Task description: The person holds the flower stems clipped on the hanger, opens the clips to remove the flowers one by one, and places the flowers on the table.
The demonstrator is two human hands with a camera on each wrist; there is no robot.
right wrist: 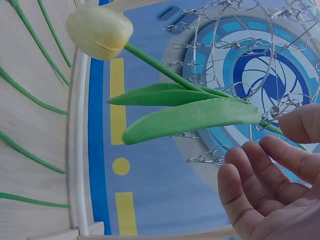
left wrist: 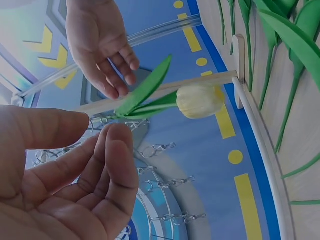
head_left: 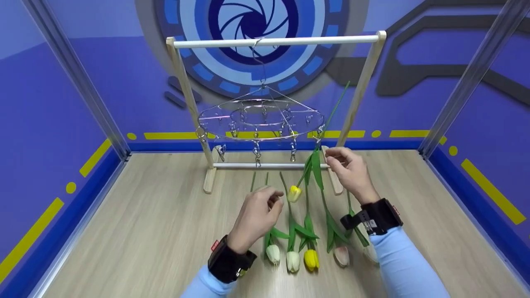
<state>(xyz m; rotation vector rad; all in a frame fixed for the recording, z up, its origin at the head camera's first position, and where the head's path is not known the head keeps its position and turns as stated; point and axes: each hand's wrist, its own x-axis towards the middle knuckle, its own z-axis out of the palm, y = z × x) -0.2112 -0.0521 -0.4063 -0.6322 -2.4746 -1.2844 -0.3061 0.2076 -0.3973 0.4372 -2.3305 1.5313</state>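
Pale yellow artificial tulip (head_left: pixel 295 193) hangs head-down, stem clipped to round metal clip hanger (head_left: pixel 261 120) on wooden rack. Right hand (head_left: pixel 350 169), fingers loosely apart, hovers beside its leaves. Left hand (head_left: pixel 256 215) relaxed, empty, above five tulips (head_left: pixel 308 244) lying on surface.

I saw a pale yellow tulip (head_left: pixel 294 193) with green leaves and a green stem hanging head-down from the silver wire clip hanger (head_left: pixel 261 120), which hung on a pale wooden rack (head_left: pixel 275 41) with a white top bar. On the light wood-grain table (head_left: pixel 145 231) lay a row of green-stemmed tulips: two white (head_left: pixel 273 253), one bright yellow (head_left: pixel 311 259) and one pinkish (head_left: pixel 342 255). My left hand (head_left: pixel 254 217) and right hand (head_left: pixel 348 167) both showed black wrist straps and light blue sleeves, and the wall (head_left: pixel 83 95) behind was violet-blue with yellow dashes and dots and a blue-and-white ringed, aperture-like pattern.
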